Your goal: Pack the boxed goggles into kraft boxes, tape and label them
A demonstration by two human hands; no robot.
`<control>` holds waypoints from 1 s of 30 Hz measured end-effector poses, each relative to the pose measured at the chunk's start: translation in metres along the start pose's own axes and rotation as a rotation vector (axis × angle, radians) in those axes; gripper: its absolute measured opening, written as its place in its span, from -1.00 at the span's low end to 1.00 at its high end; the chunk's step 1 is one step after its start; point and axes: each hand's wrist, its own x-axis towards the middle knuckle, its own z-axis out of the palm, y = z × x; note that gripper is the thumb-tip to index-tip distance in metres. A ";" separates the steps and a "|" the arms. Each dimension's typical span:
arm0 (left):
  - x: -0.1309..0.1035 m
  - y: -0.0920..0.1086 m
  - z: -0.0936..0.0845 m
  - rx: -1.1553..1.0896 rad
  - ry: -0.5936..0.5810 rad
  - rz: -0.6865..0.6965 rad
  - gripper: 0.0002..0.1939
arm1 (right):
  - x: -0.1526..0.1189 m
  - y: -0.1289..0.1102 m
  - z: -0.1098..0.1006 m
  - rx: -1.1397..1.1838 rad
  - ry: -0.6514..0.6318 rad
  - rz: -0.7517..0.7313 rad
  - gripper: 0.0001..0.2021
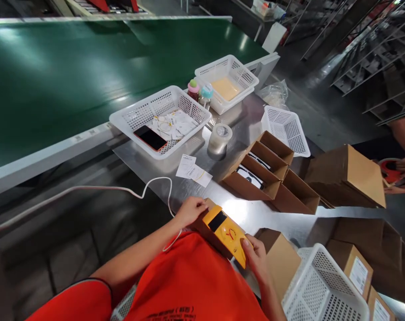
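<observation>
Both hands hold a yellow box [224, 233] at the metal table's [255, 211] near edge: left hand [190, 211] grips its far end, right hand [255, 256] its near corner. Open cartons [260, 171] lie beyond.

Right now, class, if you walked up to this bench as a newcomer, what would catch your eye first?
First, the bright yellow flat box at the metal table's near edge, held by the left hand and right hand. Behind it lie open brown cardboard cartons. Farther back, a white perforated plastic basket holds a dark phone with a red rim, beside the green conveyor belt.
</observation>
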 end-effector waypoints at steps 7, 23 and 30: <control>0.041 -0.045 -0.059 0.049 0.171 -0.077 -0.79 | 0.012 -0.029 0.012 -0.134 0.019 0.040 -0.42; 0.047 -0.110 0.020 0.167 0.124 -0.022 -0.78 | 0.022 -0.042 0.028 -0.183 0.111 0.118 -0.45; 0.049 -0.118 0.007 0.250 0.090 -0.035 -0.80 | 0.025 -0.042 0.027 -0.202 0.112 0.107 -0.39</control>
